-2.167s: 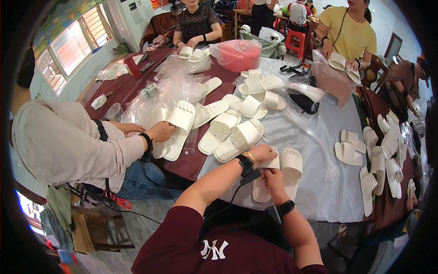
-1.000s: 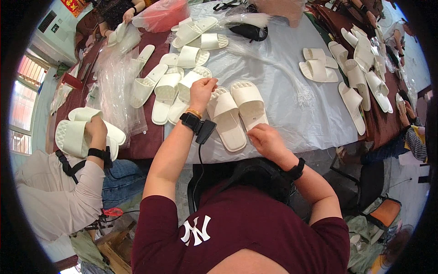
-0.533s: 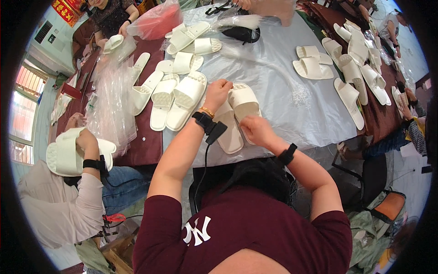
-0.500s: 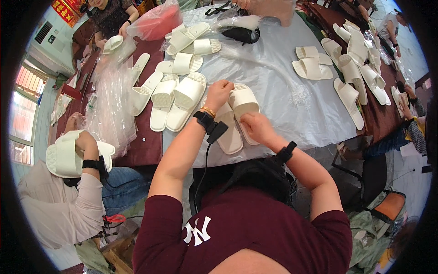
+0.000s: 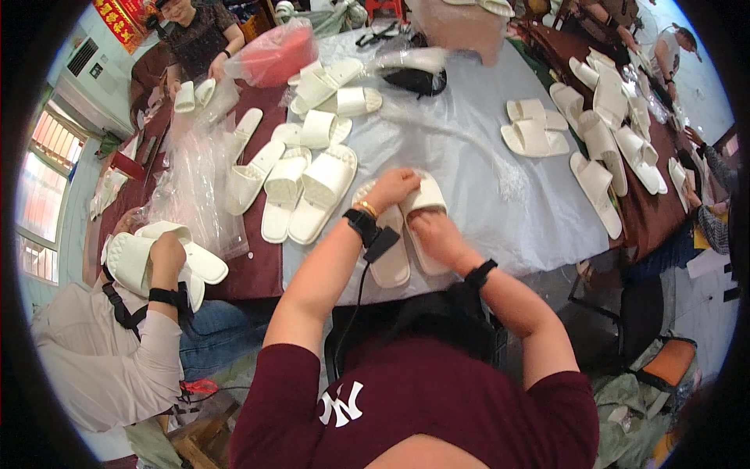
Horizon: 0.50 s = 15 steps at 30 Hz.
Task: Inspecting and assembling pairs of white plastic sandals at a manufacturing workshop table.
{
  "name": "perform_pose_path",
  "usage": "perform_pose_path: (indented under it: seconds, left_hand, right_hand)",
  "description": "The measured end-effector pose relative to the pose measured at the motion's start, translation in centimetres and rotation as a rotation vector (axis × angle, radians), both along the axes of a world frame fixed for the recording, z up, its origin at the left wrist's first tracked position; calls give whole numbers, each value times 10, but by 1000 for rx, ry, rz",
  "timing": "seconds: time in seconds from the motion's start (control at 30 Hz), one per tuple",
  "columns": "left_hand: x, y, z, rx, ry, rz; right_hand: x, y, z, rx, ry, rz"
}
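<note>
A pair of cream slide slippers lies before me at the table's near edge, toes pointing away. My left hand point(image 5: 395, 190) is closed, its fingertips pinching the strap of the right slipper point(image 5: 426, 195) at its inner side. This hand covers most of the strap of the left slipper point(image 5: 390, 264). My right hand point(image 5: 439, 237) is curled at the foot opening of the right slipper, its fingertips partly hidden under the strap edge. Just left of my left hand is another cream slipper pair point(image 5: 320, 195).
More slippers point(image 5: 324, 129) lie behind, and a slipper pair point(image 5: 535, 129) sits farther right. Clear plastic bags point(image 5: 199, 184) cover part of the brown tabletop. At left a co-worker's hand point(image 5: 166, 254) is in a slipper. A red bundle in plastic point(image 5: 273, 56) stands at the back.
The scene has shifted slightly downward in view. My right fingers now reach farther under the strap. The co-worker at left has brought two slippers together.
</note>
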<state>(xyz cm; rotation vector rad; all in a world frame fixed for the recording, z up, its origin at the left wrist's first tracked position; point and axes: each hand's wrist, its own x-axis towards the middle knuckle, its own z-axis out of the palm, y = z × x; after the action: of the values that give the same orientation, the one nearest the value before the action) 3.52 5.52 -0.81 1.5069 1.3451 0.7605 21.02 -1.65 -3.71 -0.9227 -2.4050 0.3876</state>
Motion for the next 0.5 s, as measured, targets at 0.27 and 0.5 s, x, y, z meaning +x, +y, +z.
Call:
perform_pose_path:
  seconds: [0.27,0.5]
  left_hand:
    - [10,-21,-15,111,2,41]
    - [4,-30,-2,233,-130,150]
  right_hand:
    - [11,-32,17,4,50,49]
    - [11,-24,45,-229,488,-279]
